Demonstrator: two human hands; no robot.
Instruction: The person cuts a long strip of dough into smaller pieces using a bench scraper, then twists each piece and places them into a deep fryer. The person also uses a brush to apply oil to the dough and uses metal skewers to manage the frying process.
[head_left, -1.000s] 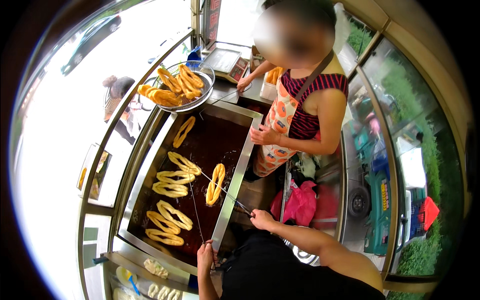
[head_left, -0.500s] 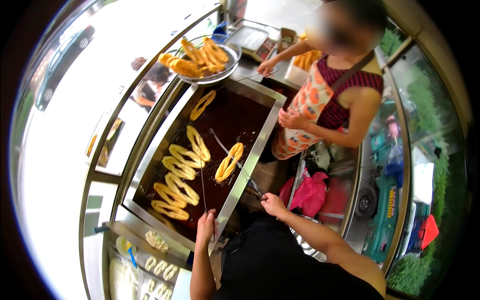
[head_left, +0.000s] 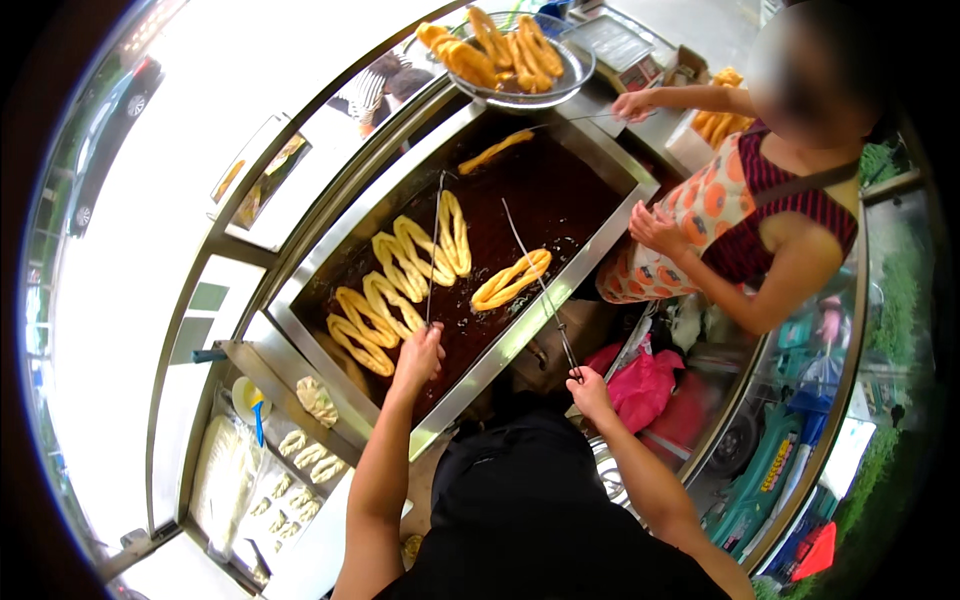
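My left hand [head_left: 420, 354] is closed round a thin metal rod [head_left: 435, 240], which reaches over a row of pale dough loops [head_left: 400, 268] floating in dark oil. Its tip ends past the far end of the row. My right hand [head_left: 590, 392] grips a second metal rod [head_left: 538, 268] with a darker handle part. That rod crosses a more golden dough loop [head_left: 487, 293] floating apart, near the right rim; I cannot tell if they touch. All this lies in a rectangular metal frying vat [head_left: 600, 240]. Farther off, another dough piece [head_left: 495, 152] lies by a co-worker's rod.
A co-worker in a patterned apron [head_left: 690, 215] stands at the vat's right, holding a thin rod. A wire basket [head_left: 540, 98] of fried dough stands at the far end. Raw dough pieces [head_left: 318, 400] lie at near left. A pink bag [head_left: 648, 385] sits to my right.
My view has turned. My left rod's tip has moved farther, past the row. My right hand has risen, its rod now slanting over the golden loop. The far dough piece now shows edge-on.
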